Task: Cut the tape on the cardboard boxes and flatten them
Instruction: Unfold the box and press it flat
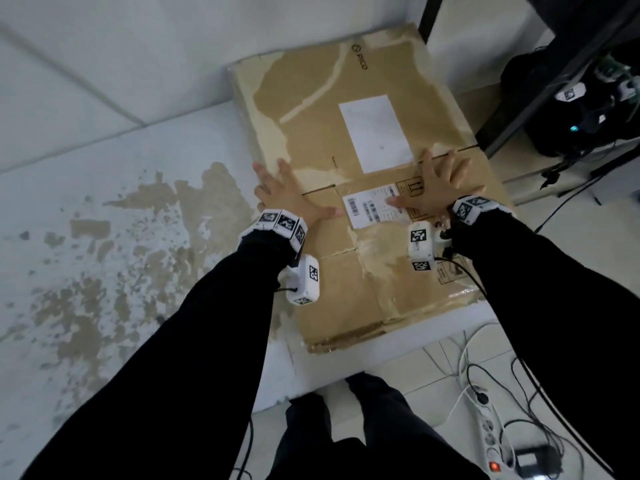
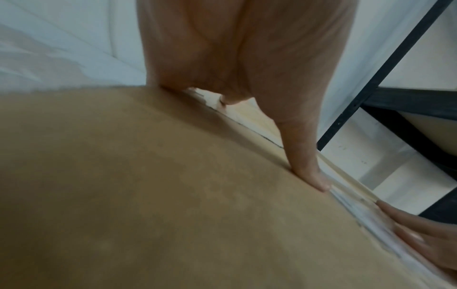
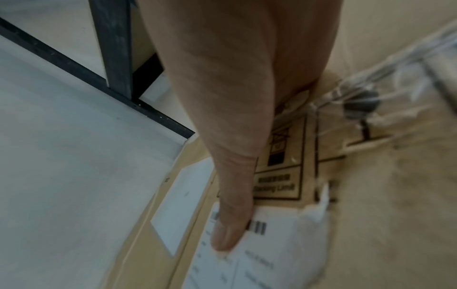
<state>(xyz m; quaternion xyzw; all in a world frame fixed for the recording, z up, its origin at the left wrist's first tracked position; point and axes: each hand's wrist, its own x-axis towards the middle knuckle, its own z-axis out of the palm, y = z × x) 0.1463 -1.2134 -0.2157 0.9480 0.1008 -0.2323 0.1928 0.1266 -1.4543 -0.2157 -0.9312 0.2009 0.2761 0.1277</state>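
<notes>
Both palms down now! The left hand (image 1: 287, 195), grip wide and fingers spread, presses the flattened cardboard box (image 1: 311, 133) lying on the white desk (image 1: 104, 202); the right hand (image 1: 440, 183), fingers equally splayed, thumb on the shipping label (image 1: 374, 209). Beyond, a black shelf frame (image 1: 540, 95).

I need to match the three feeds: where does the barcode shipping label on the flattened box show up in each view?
Head: the barcode shipping label lies mid-frame on the flattened box, under the right hand thumb.
Left wrist: only a blurred white strip at the lower right edge.
Right wrist: bottom centre, thumb pressing on it.
Shared landmark: the black shelf frame.
</notes>
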